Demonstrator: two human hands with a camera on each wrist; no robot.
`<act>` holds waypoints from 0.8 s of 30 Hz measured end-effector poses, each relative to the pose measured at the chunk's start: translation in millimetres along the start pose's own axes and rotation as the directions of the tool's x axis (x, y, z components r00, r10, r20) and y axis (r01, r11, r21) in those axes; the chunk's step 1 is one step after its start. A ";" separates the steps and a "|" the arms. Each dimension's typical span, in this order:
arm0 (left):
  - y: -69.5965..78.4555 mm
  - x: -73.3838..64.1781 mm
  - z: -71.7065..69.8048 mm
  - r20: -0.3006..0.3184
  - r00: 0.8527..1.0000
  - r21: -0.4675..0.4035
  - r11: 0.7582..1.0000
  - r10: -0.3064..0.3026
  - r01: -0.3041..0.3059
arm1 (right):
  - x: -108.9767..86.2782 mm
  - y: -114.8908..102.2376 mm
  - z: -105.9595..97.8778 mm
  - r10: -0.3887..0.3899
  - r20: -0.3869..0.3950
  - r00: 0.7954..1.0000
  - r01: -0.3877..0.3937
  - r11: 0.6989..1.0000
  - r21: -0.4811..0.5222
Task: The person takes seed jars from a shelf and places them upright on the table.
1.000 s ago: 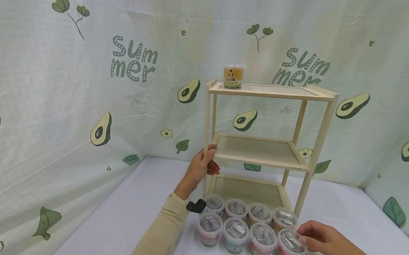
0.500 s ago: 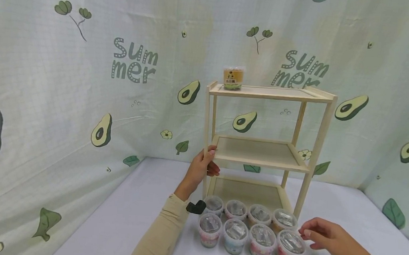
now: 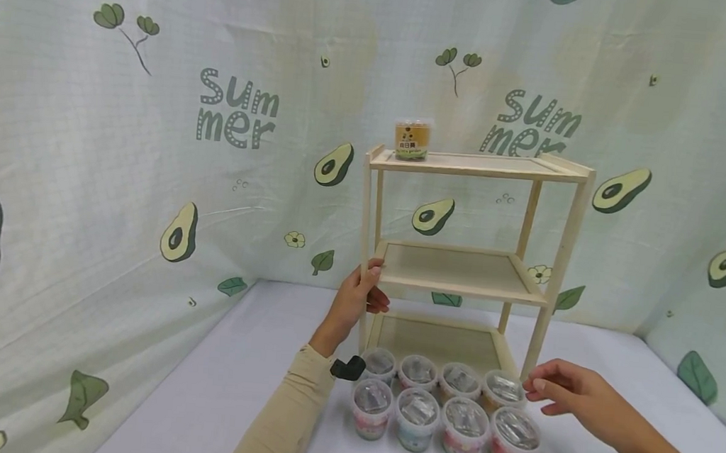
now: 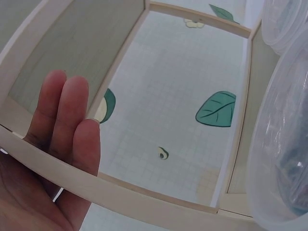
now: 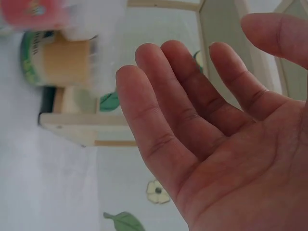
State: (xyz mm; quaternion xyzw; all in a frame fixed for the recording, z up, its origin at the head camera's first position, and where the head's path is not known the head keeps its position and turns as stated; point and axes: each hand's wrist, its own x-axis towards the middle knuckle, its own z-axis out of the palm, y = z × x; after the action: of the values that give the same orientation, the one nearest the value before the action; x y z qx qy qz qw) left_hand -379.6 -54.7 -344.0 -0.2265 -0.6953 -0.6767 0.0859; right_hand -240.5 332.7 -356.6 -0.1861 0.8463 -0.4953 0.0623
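My left hand (image 3: 352, 298) grips the front left post (image 3: 367, 205) of a three-tier wooden rack (image 3: 460, 291); in the left wrist view its fingers (image 4: 72, 108) reach past the post to the inner side. Two rows of clear-lidded plastic tubs stand before the rack. Held just right of the back row's end, my right hand (image 3: 574, 396) has its fingertips near the rim of a yellow tub (image 3: 506, 390). Its palm shows bare in the right wrist view, with relaxed fingers (image 5: 159, 110). A pink tub (image 3: 514, 441) ends the front row.
A yellow-labelled tub (image 3: 411, 141) stands on the rack's top tier at the left. In the front row are also a blue tub (image 3: 417, 420) and pink ones. A printed cloth (image 3: 148, 188) hangs behind and beside the white table (image 3: 197, 384).
My right hand has moved from the front right pink tub back and slightly up, toward the back row's right end. The left hand keeps its hold on the post.
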 end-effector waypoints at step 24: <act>-0.2 1.6 -0.6 0.007 1.000 -0.009 1.000 0.009 -0.009 | 38.3 -60.7 13.8 -0.230 -0.056 0.972 0.231 0.973 0.014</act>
State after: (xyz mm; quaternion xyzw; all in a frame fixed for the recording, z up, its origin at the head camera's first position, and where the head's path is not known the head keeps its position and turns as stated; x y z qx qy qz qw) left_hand -381.3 -55.0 -343.4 -0.2323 -0.6915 -0.6786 0.0854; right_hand -256.5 280.3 -308.2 -0.2690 0.8153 -0.5125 -0.0165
